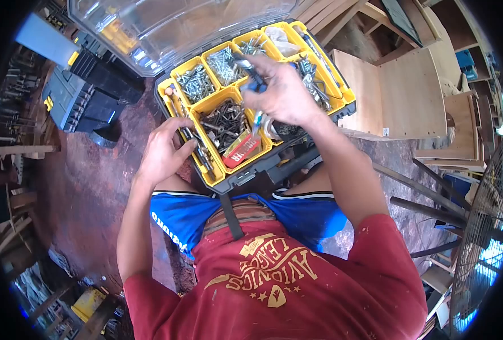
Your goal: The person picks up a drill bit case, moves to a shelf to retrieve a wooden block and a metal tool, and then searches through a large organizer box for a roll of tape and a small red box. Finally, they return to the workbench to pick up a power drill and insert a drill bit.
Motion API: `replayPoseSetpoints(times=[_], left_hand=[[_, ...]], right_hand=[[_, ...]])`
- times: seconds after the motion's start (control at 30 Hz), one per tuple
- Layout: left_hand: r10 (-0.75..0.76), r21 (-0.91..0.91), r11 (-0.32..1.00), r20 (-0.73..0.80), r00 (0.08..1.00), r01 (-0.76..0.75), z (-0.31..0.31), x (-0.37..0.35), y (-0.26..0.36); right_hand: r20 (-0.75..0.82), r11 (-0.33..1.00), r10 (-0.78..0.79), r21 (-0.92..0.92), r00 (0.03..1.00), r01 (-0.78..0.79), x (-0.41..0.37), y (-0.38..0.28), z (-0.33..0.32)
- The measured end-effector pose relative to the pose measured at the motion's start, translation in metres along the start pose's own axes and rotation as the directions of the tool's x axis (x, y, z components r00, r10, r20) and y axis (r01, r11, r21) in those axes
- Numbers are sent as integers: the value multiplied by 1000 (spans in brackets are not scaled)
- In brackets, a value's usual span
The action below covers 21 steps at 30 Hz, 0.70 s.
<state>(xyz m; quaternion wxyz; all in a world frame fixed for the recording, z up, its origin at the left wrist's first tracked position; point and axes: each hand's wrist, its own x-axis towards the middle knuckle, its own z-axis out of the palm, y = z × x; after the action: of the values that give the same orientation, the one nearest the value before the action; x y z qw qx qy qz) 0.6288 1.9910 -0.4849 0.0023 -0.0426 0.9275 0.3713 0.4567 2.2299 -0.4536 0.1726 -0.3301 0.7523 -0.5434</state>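
Observation:
An organizer case [227,182] with yellow bins sits across my lap, its clear lid [178,28] raised. My left hand [166,148] rests at the narrow left bin, thumb and fingers apart, beside several drill bits [204,157]. Above the middle bins, my right hand [282,93] is closed around a slim dark tool [251,70] with a blue part; blur hides its exact kind. Below it are dark screws [224,120] and a red and yellow packet [241,149]. Silvery screws [195,84] fill a back bin, with small bright fasteners [224,63] beside them.
A black toolbox [75,102] stands on the reddish floor [93,187] to the left. Plywood panels [402,93] form a box-like piece at the right. A wire fan guard [481,226] and metal legs [427,211] stand at lower right.

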Motion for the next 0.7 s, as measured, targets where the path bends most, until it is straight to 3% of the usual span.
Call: replayPoseSetpoints(times=[0.07, 0.1, 0.17, 0.23, 0.3, 0.33, 0.47, 0.57, 0.67, 0.7], left_hand=[[29, -37, 999, 16, 999, -29, 0, 2, -1], [-11, -65, 998, 31, 999, 13, 0, 2, 1], [-88, -115, 989, 61, 994, 94, -1, 3, 5], [46, -62, 997, -11, 999, -47, 3, 2, -4], [124, -16, 992, -59, 990, -126, 6, -4, -3], [-23, -39, 999, 26, 999, 24, -2, -6, 11], [-151, -135, 978, 77, 985, 160, -5, -15, 19], [147, 113, 984, -112, 983, -135, 5, -13, 1], [153, 202, 969, -36, 988, -143, -2, -10, 3], [196, 250, 951, -38, 980, -181, -3, -8, 3]], right_hand=[[85, 987, 51, -158, 995, -37, -1, 0, 15], [134, 960, 96, -273, 986, -57, -1, -13, 18], [150, 943, 75, -332, 986, -21, 5, 10, 30], [165, 928, 99, -372, 981, -31, 12, 9, 35], [169, 931, 135, -359, 976, -67, 13, 5, 33], [165, 932, 115, -358, 980, -49, 12, 7, 34], [124, 943, 42, -333, 991, 2, 11, 7, 35], [25, 968, 3, -249, 1000, 3, 13, 5, 29], [-103, 986, -53, -163, 993, 35, 19, 16, 18], [-143, 1000, -11, 20, 990, 14, 17, 8, 14]])
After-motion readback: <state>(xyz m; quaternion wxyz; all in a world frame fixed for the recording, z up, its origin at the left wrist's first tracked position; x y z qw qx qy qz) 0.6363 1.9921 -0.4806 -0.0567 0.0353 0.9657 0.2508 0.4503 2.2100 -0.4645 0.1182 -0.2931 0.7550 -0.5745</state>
